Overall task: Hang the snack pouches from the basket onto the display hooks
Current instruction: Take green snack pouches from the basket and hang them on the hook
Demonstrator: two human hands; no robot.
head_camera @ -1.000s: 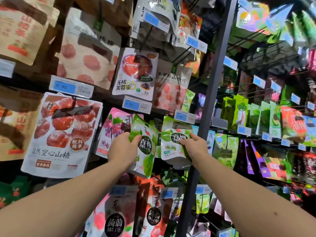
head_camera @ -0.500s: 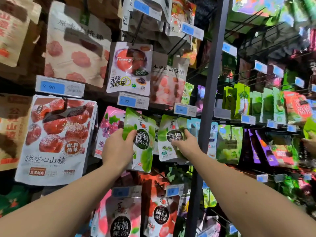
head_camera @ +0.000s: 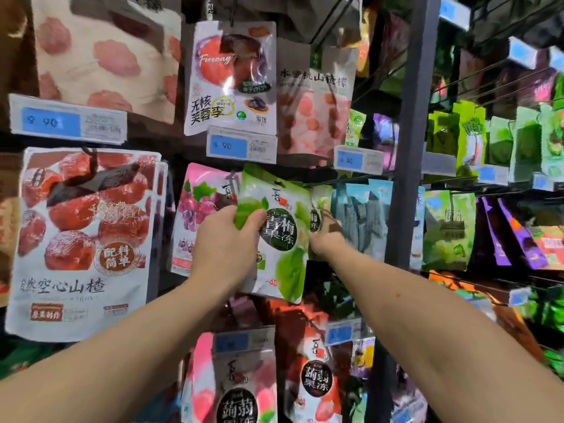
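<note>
Arms reach forward, left hand [head_camera: 225, 242] gripping a pouch [head_camera: 283, 239], right hand [head_camera: 325, 236] half hidden.

The dark display rack [head_camera: 409, 141] carries wire hooks [head_camera: 335, 18] crowded with hanging snack pouches [head_camera: 82, 239]; blue price tags [head_camera: 67, 119] sit at the hook ends across the frame.

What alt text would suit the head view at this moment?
The left hand grips a green pouch before a display rack crowded with hanging snack pouches and blue price tags. The right hand holds a second green pouch behind it.
</note>
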